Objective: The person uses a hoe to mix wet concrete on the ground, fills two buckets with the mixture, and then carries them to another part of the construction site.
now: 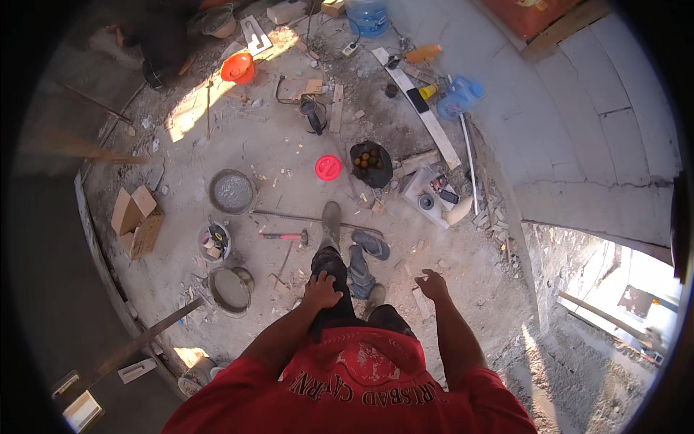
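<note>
My left hand (322, 291) lies on the dark trousers of my left thigh, fingers spread, holding nothing. To the right of my legs, my right hand (432, 285) hangs above the ground with its fingers loosely bent and apart; I see nothing in it. My left foot wears a grey-brown boot (331, 218). A dark slipper (372, 245) and a crumpled grey cloth-like piece (358, 273) lie beside my feet. A hammer with a red handle (284, 236) rests on the ground to the left, below a long thin rod (303, 219).
Buckets of grey mortar (251, 192) and a tool bucket (228, 252) stand left, near an open cardboard box (148, 230). Ahead are a red lid (328, 168), a black bag of round fruit (381, 178) and a tray of small items (418, 183). Another person (160, 43) is at the far left.
</note>
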The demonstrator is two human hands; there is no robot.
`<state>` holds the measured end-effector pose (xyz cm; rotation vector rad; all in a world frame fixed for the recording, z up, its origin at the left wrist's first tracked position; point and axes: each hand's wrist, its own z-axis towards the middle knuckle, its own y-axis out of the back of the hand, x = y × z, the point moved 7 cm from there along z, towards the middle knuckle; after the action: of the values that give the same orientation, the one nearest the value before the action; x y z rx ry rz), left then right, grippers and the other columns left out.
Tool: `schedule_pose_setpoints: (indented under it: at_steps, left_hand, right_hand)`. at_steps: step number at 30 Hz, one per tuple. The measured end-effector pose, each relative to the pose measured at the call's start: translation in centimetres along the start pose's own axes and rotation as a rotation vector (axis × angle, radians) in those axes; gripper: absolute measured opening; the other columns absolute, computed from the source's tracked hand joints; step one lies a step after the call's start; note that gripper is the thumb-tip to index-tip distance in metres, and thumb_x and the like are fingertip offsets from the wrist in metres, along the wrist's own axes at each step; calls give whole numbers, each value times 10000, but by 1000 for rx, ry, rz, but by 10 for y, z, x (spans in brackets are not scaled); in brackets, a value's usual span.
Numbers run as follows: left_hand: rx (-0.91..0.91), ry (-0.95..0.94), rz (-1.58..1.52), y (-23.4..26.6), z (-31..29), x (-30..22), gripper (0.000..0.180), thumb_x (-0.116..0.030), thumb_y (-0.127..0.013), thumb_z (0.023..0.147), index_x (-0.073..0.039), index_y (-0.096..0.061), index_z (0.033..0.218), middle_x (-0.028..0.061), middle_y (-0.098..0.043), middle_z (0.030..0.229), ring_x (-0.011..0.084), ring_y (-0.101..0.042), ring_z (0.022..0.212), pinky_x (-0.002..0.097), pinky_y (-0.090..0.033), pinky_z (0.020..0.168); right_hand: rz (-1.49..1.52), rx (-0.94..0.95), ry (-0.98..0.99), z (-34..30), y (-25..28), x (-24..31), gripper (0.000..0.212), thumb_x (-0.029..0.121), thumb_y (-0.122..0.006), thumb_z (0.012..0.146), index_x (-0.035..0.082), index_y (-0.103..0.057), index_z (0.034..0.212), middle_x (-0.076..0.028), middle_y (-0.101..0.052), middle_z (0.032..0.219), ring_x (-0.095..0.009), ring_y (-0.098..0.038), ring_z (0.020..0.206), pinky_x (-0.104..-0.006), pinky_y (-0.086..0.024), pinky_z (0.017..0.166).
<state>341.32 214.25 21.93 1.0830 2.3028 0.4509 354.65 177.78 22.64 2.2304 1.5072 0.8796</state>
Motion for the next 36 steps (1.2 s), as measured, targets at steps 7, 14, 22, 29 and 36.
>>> schedule_pose_setpoints:
  at_steps: [7,14,22,29,36]
  left_hand:
    - [26,-108,237,28,129,23,607,-438,-716,790,-166,-573,1314,124,-378,1492,351,-371,1377,558,-322,1099]
    - [-31,-148,203,60,175,21,460,-359,-717,779,-137,-651,1177,91,-511,1370,335,-461,1284,556,-343,1062]
    - [-8,-16,205,64,218,4,362,-313,-697,776,-129,-705,1087,80,-589,1289,360,-516,1218,513,-375,1024]
    - [1,21,305,55,217,-7,370,-312,-704,767,-128,-705,1089,78,-605,1272,375,-529,1197,513,-392,1010]
    - [14,-50,441,41,209,-30,388,-286,-715,764,-126,-690,1116,86,-593,1281,377,-520,1204,525,-423,985]
  right_hand:
    - [5,-235,387,189,-16,139,409,191,-683,854,65,-609,1236,-195,-621,1217,-382,-590,1129,-439,-471,990]
    - [-208,-298,570,491,-66,247,239,79,-544,889,48,-636,1107,-150,-637,1077,-329,-627,1013,-413,-538,873]
    - [-459,-242,410,689,-203,140,290,197,-503,912,86,-716,1074,-154,-695,1105,-322,-679,1035,-431,-554,885]
    - [-303,10,234,706,-259,102,390,293,-536,896,61,-655,1186,-197,-674,1153,-366,-660,1062,-455,-523,928]
    - [203,-153,60,656,-138,107,543,429,-577,859,40,-626,1234,-225,-663,1188,-394,-616,1139,-448,-479,987]
